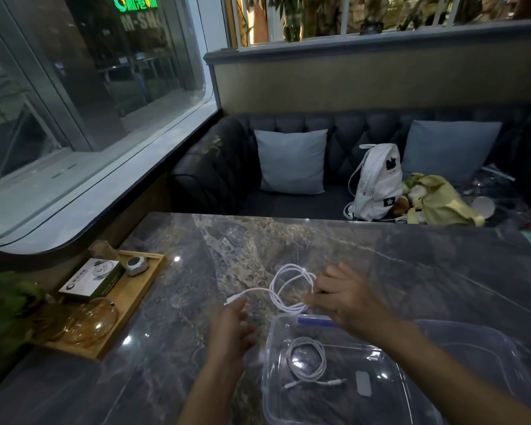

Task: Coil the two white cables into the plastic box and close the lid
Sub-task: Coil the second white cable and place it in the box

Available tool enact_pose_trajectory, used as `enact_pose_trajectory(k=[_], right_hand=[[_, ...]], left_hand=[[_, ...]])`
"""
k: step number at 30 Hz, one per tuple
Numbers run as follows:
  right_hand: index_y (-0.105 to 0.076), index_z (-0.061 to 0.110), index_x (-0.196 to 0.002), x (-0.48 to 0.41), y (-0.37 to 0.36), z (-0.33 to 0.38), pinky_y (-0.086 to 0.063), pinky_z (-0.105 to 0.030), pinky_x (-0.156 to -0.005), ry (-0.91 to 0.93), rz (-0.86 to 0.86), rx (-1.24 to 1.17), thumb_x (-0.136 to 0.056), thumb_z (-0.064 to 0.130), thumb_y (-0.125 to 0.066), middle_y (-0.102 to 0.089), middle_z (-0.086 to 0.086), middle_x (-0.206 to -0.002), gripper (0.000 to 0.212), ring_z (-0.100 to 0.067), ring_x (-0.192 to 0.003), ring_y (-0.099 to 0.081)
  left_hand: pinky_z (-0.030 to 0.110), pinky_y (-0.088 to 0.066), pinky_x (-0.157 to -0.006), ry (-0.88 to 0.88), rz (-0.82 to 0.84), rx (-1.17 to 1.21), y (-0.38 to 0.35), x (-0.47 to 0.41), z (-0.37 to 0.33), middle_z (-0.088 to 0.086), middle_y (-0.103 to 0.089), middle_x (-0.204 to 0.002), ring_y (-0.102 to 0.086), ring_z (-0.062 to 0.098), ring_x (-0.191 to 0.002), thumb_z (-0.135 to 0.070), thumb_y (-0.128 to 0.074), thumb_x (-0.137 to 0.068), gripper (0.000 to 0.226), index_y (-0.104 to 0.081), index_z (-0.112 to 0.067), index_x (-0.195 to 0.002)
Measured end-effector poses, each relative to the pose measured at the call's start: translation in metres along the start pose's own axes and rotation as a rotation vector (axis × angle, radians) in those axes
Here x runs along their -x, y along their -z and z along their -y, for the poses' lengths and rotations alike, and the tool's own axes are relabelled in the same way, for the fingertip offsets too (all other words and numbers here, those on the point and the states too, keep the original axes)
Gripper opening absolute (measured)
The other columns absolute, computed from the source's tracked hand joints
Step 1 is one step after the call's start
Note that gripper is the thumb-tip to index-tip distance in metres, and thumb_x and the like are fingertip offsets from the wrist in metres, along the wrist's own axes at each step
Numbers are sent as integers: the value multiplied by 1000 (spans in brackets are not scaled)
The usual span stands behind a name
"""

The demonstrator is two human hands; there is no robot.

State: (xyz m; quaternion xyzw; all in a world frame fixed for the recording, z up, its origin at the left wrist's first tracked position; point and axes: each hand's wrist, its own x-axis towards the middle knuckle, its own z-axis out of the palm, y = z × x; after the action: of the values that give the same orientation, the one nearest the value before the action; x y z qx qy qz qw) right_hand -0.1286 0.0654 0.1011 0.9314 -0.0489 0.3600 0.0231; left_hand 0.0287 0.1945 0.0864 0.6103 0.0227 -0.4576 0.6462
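One white cable point(308, 360) lies coiled inside the clear plastic box point(270, 394), which stands open at the near edge of the marble table. A second white cable point(288, 289) forms loose loops just beyond the box. My right hand point(347, 299) pinches those loops at their right side. My left hand point(233, 326) holds the cable's free end near its plug point(232, 300), left of the loops. The clear lid point(485, 348) lies to the right of the box, partly behind my right forearm. A blue clip point(314, 320) shows on the box's far rim.
A wooden tray point(135, 289) at the table's left edge carries a small green-and-white box point(92, 279), a silver gadget point(137, 265) and an amber glass dish point(89, 320). Across the table a dark sofa holds cushions, a white backpack point(376, 182) and a yellow bag point(439, 204).
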Motion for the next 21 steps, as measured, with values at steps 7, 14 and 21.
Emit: enact_pose_trajectory(k=[7, 14, 21], right_hand=[[-72, 14, -70, 1, -4, 8, -44, -26, -46, 71, -29, 24, -84, 13, -61, -58, 2, -54, 18, -14, -51, -49], [-74, 17, -75, 10, 0, 17, -39, -20, -39, -23, -55, 64, -81, 11, -58, -63, 2, -53, 18, -13, -45, -54], [-69, 7, -102, 16, -12, 43, -52, -25, -63, -617, -62, -214, -77, 16, -66, -72, -6, -85, 27, -20, -74, -67]], left_hand=[[35, -57, -68, 231, 578, 90, -11, 4, 3, 17, -73, -89, -70, 26, -80, -53, -52, -75, 62, -72, 3, -92], [26, -44, -64, 189, 430, 453, -29, -6, 5, -3, -40, -41, -40, 10, -36, -30, -32, -97, 38, -49, -9, -71], [27, -40, -65, -151, 276, 406, -51, 11, 18, -6, -35, -40, -36, 7, -36, -21, -29, -101, 38, -39, -12, -65]])
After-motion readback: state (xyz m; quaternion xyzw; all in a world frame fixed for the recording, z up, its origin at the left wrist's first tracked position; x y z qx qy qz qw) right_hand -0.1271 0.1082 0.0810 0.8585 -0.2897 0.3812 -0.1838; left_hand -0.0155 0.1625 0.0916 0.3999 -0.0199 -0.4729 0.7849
